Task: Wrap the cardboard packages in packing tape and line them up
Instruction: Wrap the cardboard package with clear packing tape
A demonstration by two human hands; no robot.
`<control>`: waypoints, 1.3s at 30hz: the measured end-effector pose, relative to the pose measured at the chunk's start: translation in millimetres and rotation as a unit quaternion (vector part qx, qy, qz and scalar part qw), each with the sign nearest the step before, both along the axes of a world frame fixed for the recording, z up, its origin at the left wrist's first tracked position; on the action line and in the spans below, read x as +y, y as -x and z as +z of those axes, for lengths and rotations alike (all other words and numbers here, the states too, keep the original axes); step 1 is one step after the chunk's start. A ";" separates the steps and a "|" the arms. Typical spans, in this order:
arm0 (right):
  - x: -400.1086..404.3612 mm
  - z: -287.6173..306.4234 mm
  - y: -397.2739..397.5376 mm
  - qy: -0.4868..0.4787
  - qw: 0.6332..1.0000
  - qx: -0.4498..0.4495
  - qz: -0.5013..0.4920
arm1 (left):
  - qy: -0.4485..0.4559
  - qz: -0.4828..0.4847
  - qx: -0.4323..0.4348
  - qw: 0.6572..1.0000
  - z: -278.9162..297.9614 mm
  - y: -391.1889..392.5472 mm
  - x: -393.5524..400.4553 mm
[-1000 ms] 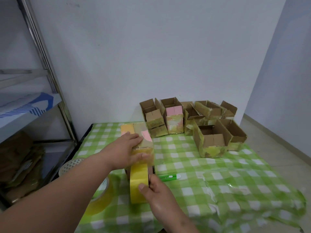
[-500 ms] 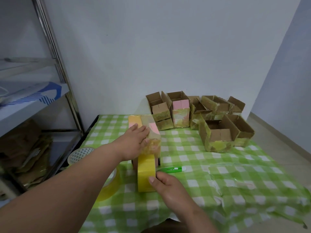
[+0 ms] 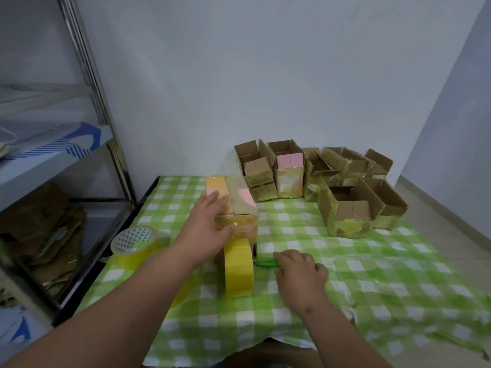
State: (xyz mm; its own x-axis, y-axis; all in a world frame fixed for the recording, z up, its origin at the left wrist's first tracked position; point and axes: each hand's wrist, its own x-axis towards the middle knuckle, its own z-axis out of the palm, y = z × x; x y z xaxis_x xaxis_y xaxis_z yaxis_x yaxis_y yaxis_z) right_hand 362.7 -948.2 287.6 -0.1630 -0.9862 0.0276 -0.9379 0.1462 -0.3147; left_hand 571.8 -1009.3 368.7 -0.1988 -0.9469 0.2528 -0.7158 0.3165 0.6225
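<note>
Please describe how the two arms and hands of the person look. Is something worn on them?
Both forearms are bare all the way to the picture's lower edge: no sleeves are visible. The left hand and the right hand wear no gloves, and I see no watch, bracelet or ring. The fingernails look short and unpainted.

Soft, even, rather dim indoor light with a cool bluish cast fills the room; its source is out of view. Shadows are faint and diffuse, darkest under the metal shelf (image 3: 53, 166) at the left edge. Glossy tape on the cardboard boxes (image 3: 345, 208) gives dull sheen, no hard glare. Wide-angle distortion bends the shelf post. Detail is soft throughout, slightly smeared on the right hand (image 3: 300, 277).
</note>
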 end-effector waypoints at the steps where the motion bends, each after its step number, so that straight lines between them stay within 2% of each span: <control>1: -0.7 -1.0 0.6 0.011 1.000 0.013 -0.006 | 0.008 0.030 0.022 0.999 -2.5 -0.6 3.6; 5: -3.6 3.0 -0.2 0.013 0.999 -0.006 -0.038 | 0.023 0.123 0.099 0.987 -10.0 2.0 24.6; 8: 2.4 11.5 1.6 0.043 0.996 -0.060 -0.056 | -0.036 0.137 0.197 0.970 -12.2 7.4 39.2; 11: 9.5 26.3 2.3 0.098 0.977 -0.174 -0.067 | -0.078 0.150 0.250 0.954 -18.0 11.6 46.9; 14: 14.7 45.3 -4.4 0.150 0.954 -0.258 -0.034 | -0.144 0.150 0.290 0.934 -23.0 15.9 50.6; 16: 13.4 56.8 -10.5 0.176 0.944 -0.278 0.003 | -0.207 0.135 0.351 0.903 -24.5 17.6 52.0; 19: 6.8 69.3 -20.1 0.220 0.951 -0.209 0.064 | -0.257 0.111 0.419 0.864 -21.9 19.0 53.6; 24: -1.4 80.8 -35.2 0.216 0.969 -0.038 0.118 | -0.292 0.101 0.473 0.825 -19.3 21.1 52.1; 29: -3.1 84.1 -42.0 0.244 0.958 0.066 0.132 | -0.289 0.105 0.481 0.821 -20.4 25.1 50.2; 39: -9.5 90.7 -51.4 0.269 0.941 0.147 0.144 | -0.283 0.090 0.506 0.810 -22.8 26.1 49.7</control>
State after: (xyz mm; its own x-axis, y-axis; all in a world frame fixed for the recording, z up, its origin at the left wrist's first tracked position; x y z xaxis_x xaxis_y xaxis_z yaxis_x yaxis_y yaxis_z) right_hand 414.0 -957.7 378.4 0.2010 -0.8190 0.5374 -0.9723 -0.2336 0.0077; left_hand 545.7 -959.6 345.9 -0.0073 -0.9588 -0.2839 0.2476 -0.2768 0.9285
